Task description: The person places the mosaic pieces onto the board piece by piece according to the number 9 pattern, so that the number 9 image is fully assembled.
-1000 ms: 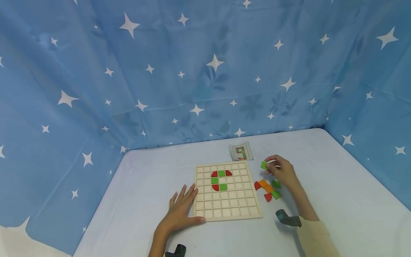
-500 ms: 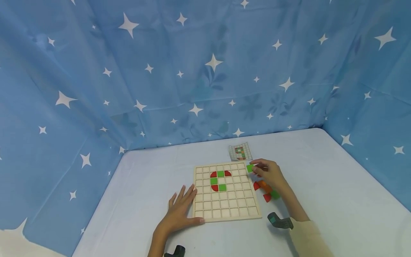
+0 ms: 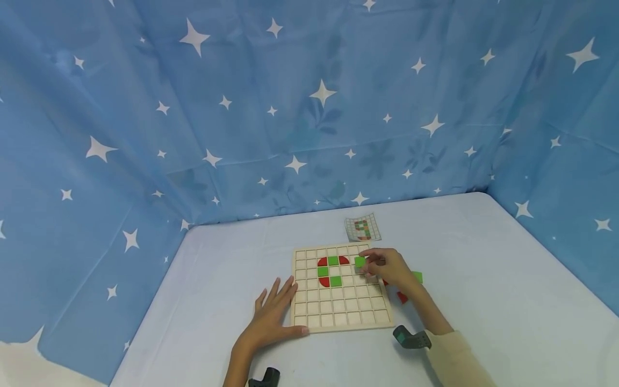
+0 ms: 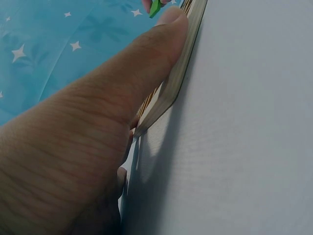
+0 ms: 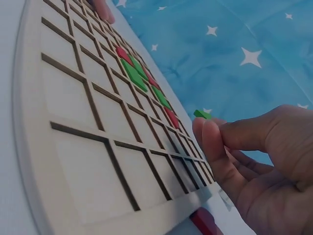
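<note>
Pinching a green tile (image 3: 359, 262) at its nine o'clock, the right hand (image 3: 388, 266) is the nearer, over the board (image 3: 340, 306); a red quarter (image 3: 344, 260) lies further toward nine. The left hand (image 3: 273, 318), fingers spread, touches the board's eight-o'clock corner.

We see a blue curtain (image 3: 232, 129) hanging behind the table (image 3: 348, 355) and along both its sides, printed with white stars (image 3: 195, 37) and darker leaves (image 3: 329, 130). We notice creases across it. The table is white, its far corners rounded.
</note>
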